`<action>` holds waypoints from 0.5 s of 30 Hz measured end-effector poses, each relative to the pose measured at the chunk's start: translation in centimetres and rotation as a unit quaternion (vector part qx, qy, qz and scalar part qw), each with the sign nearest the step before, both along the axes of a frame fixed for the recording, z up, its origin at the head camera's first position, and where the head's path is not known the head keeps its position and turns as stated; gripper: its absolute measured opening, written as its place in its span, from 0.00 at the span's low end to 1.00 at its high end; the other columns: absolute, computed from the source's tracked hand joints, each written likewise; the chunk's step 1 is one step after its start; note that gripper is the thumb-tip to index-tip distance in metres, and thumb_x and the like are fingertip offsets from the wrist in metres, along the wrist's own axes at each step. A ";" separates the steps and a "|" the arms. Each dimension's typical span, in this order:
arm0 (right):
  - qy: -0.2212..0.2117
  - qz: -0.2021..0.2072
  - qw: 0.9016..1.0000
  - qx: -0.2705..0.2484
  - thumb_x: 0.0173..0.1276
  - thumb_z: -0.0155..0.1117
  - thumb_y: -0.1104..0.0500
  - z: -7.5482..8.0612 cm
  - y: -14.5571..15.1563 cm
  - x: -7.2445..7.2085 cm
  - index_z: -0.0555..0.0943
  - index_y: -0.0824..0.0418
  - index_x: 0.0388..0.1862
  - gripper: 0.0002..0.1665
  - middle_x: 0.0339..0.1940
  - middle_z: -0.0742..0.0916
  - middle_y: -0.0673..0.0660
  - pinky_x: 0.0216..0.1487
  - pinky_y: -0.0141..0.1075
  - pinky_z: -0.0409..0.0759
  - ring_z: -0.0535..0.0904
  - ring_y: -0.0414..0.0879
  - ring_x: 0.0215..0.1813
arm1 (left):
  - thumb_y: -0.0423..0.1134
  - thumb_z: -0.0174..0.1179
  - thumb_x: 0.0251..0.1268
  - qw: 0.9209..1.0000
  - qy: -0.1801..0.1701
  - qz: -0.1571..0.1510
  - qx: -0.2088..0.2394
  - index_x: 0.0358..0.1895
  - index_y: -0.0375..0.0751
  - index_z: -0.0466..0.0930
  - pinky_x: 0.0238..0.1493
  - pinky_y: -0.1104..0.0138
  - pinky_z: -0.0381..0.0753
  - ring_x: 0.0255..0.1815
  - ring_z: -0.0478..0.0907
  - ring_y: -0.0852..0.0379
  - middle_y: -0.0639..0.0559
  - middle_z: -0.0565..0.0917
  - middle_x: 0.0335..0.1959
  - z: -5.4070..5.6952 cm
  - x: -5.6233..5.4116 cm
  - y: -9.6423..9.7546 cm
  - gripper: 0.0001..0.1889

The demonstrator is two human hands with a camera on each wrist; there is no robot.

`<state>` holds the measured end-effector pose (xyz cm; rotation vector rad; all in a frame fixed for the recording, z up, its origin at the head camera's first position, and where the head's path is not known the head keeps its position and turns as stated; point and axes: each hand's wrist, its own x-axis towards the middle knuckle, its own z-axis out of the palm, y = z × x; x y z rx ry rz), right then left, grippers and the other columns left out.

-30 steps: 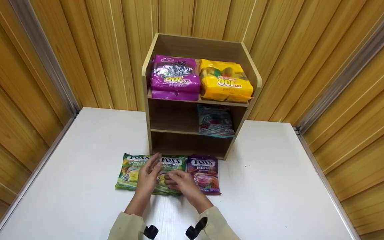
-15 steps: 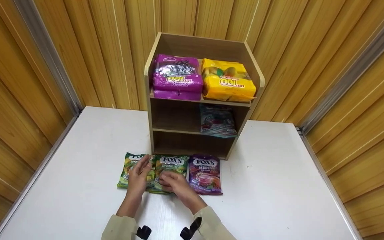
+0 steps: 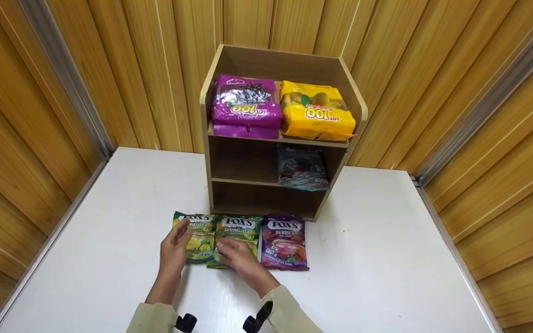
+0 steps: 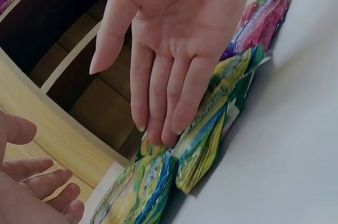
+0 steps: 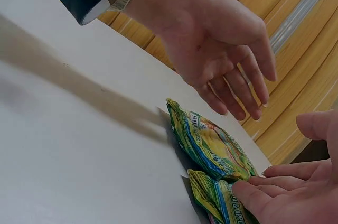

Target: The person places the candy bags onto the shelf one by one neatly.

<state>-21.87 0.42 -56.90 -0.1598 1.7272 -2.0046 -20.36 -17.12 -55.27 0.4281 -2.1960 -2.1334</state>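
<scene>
Two green Fox's Spring Tea candy packets lie side by side on the white table, the left packet (image 3: 201,238) and the middle packet (image 3: 243,226). A purple Fox's Berries packet (image 3: 284,243) lies to their right. My left hand (image 3: 173,252) is at the left packet's left edge, fingers extended and thumb apart, and hides part of that edge. Over the lower left of the middle packet is my right hand (image 3: 241,259). In the left wrist view, the right hand's fingers (image 4: 169,92) are straight, tips close over the packets. Neither hand grips anything.
Just behind the packets stands a wooden shelf unit (image 3: 204,148). A purple bag (image 3: 245,111) and a yellow bag (image 3: 317,113) sit on its top tier. On the middle tier, right side, lies a teal packet (image 3: 301,169). Wood-panelled walls (image 3: 123,69) surround the table.
My left hand has moved left, off the middle packet's edge to the left packet's outer side, uncovering more of the left packet. My right hand has shifted slightly left.
</scene>
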 end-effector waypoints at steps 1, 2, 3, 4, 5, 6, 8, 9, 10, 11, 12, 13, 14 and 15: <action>0.002 0.002 1.000 0.001 0.74 0.53 0.56 0.0 -0.1 0.0 0.62 0.76 0.69 0.33 0.72 0.66 0.73 0.72 0.50 0.66 0.62 0.64 0.74 | 0.43 0.45 0.77 1.000 -0.002 0.001 0.000 0.74 0.41 0.57 0.77 0.51 0.54 0.77 0.55 0.44 0.43 0.60 0.76 -0.1 0.1 -0.2 0.27; 0.002 0.004 1.000 0.001 0.74 0.53 0.56 0.0 -0.2 0.0 0.61 0.76 0.69 0.33 0.72 0.66 0.73 0.72 0.50 0.66 0.62 0.64 0.74 | 0.42 0.45 0.77 1.000 -0.003 0.004 0.002 0.74 0.40 0.56 0.77 0.51 0.54 0.77 0.56 0.44 0.42 0.60 0.76 -0.2 0.1 -0.5 0.27; 0.003 0.006 1.000 0.002 0.74 0.52 0.56 0.0 -0.2 0.0 0.61 0.76 0.70 0.33 0.72 0.66 0.73 0.72 0.50 0.66 0.62 0.64 0.74 | 0.41 0.45 0.77 1.000 -0.003 0.006 0.002 0.75 0.39 0.56 0.77 0.51 0.55 0.77 0.56 0.44 0.42 0.60 0.76 -0.3 0.2 -0.7 0.27; 0.001 0.007 1.000 0.003 0.74 0.52 0.56 0.0 -0.3 0.0 0.61 0.76 0.70 0.33 0.72 0.65 0.73 0.73 0.50 0.65 0.62 0.64 0.74 | 0.40 0.45 0.77 1.000 -0.003 0.006 0.003 0.75 0.39 0.55 0.77 0.51 0.55 0.76 0.56 0.44 0.41 0.60 0.76 -0.3 0.2 -0.8 0.27; 0.003 0.009 1.000 0.006 0.75 0.52 0.56 0.0 -0.3 0.0 0.60 0.76 0.70 0.33 0.73 0.65 0.72 0.73 0.50 0.65 0.62 0.63 0.74 | 0.40 0.44 0.77 1.000 -0.005 0.006 0.001 0.75 0.39 0.55 0.77 0.51 0.55 0.76 0.56 0.44 0.41 0.59 0.76 -0.4 0.2 -1.0 0.27; 0.003 0.010 1.000 0.009 0.75 0.52 0.56 0.0 -0.3 -0.1 0.60 0.76 0.70 0.34 0.73 0.65 0.72 0.73 0.50 0.65 0.62 0.63 0.74 | 0.40 0.44 0.77 1.000 -0.008 0.006 -0.001 0.75 0.39 0.55 0.76 0.51 0.56 0.76 0.56 0.44 0.41 0.59 0.76 -0.5 0.3 -1.2 0.27; 0.003 0.012 1.000 0.015 0.75 0.52 0.56 0.0 -0.4 -0.1 0.60 0.76 0.71 0.34 0.73 0.65 0.72 0.73 0.50 0.65 0.62 0.62 0.74 | 0.41 0.44 0.77 1.000 -0.015 0.008 -0.004 0.75 0.40 0.55 0.76 0.51 0.57 0.77 0.56 0.44 0.42 0.60 0.76 -0.7 0.3 -1.5 0.27; 0.003 0.014 1.000 0.017 0.75 0.52 0.56 0.0 -0.4 -0.2 0.60 0.76 0.71 0.34 0.73 0.65 0.72 0.72 0.50 0.66 0.62 0.62 0.74 | 0.42 0.45 0.77 1.000 -0.020 0.010 -0.007 0.75 0.40 0.55 0.76 0.51 0.58 0.77 0.56 0.44 0.42 0.59 0.76 -0.8 0.3 -1.6 0.27; 0.004 0.015 1.000 0.017 0.75 0.52 0.56 0.0 -0.5 -0.2 0.59 0.76 0.71 0.34 0.73 0.65 0.72 0.72 0.50 0.66 0.62 0.62 0.74 | 0.43 0.45 0.77 1.000 -0.026 0.012 -0.011 0.75 0.40 0.55 0.76 0.51 0.58 0.77 0.55 0.44 0.41 0.59 0.76 -0.8 0.3 -1.8 0.27; 0.005 0.016 1.000 0.018 0.75 0.52 0.56 0.0 -0.5 -0.2 0.59 0.76 0.71 0.34 0.73 0.65 0.72 0.72 0.50 0.66 0.62 0.62 0.74 | 0.44 0.45 0.77 0.999 -0.033 0.014 -0.018 0.75 0.40 0.55 0.76 0.51 0.58 0.77 0.54 0.44 0.41 0.60 0.76 -0.9 0.3 -1.9 0.27; 0.005 0.017 1.000 0.018 0.75 0.52 0.56 0.0 -0.6 -0.2 0.59 0.77 0.71 0.34 0.73 0.65 0.72 0.72 0.50 0.66 0.62 0.62 0.74 | 0.44 0.45 0.77 0.999 -0.038 0.016 -0.022 0.75 0.40 0.55 0.76 0.51 0.58 0.78 0.53 0.44 0.41 0.59 0.76 -1.0 0.3 -2.1 0.28; 0.005 0.018 1.000 0.018 0.75 0.52 0.56 0.0 -0.7 -0.2 0.59 0.77 0.71 0.34 0.73 0.65 0.72 0.72 0.50 0.66 0.62 0.62 0.74 | 0.44 0.45 0.77 0.999 -0.041 0.018 -0.025 0.75 0.39 0.55 0.75 0.51 0.58 0.78 0.53 0.43 0.40 0.59 0.75 -1.1 0.3 -2.3 0.28; 0.005 0.018 1.000 0.018 0.75 0.52 0.56 0.0 -0.8 -0.2 0.59 0.77 0.71 0.34 0.73 0.65 0.72 0.72 0.50 0.66 0.62 0.63 0.74 | 0.45 0.46 0.77 0.998 -0.044 0.020 -0.028 0.75 0.39 0.55 0.75 0.50 0.58 0.77 0.53 0.43 0.39 0.59 0.75 -1.1 0.3 -2.4 0.28; 0.007 0.019 1.000 0.020 0.75 0.52 0.57 0.0 -0.8 -0.2 0.59 0.77 0.70 0.34 0.72 0.65 0.73 0.72 0.50 0.66 0.62 0.63 0.74 | 0.45 0.46 0.77 0.998 -0.045 0.021 -0.031 0.75 0.38 0.55 0.75 0.50 0.58 0.77 0.53 0.42 0.38 0.60 0.75 -1.2 0.4 -2.6 0.29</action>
